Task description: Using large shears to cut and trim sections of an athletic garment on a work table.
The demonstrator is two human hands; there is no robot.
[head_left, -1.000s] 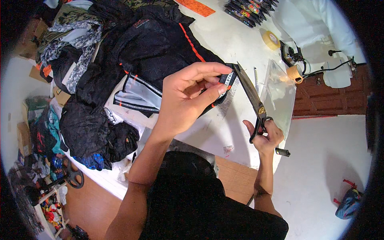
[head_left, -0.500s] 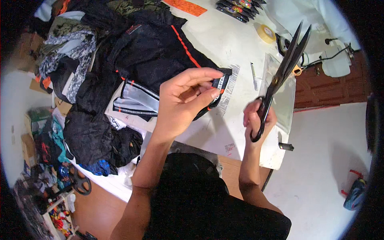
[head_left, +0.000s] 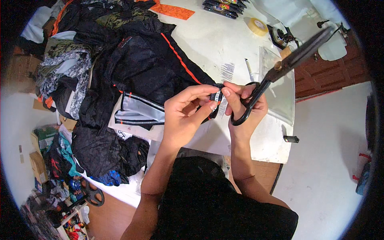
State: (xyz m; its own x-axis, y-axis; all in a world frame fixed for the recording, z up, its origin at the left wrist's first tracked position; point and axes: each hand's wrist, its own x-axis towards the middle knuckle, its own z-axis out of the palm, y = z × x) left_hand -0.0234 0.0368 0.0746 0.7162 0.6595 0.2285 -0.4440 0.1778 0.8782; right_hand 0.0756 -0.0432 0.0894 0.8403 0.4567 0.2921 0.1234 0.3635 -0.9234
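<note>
A black garment (head_left: 140, 60) with an orange stripe lies spread over the table, its lower right end raised between my hands. My left hand (head_left: 186, 112) pinches the hem of that end, where a black-and-white printed trim band (head_left: 218, 97) shows. My right hand (head_left: 248, 110) has large black scissors (head_left: 276, 72) hooked on its fingers by the handles, blades pointing up and right. The same hand's thumb and fingertip meet the hem beside my left fingertips. A grey-white panel (head_left: 142, 109) with dark trim lies left of my left hand.
Yellow tape (head_left: 258, 26) and packets (head_left: 226, 8) lie at the table's far side. A pen-like tool (head_left: 249, 69) and clear sheet (head_left: 276, 88) are to the right. Piled clothes (head_left: 68, 60) cover the left. A small black object (head_left: 291, 139) sits by the right edge.
My right hand has come left and taken hold of the hem beside my left hand. The scissors moved with it and tipped further right. My left hand keeps its pinch.
</note>
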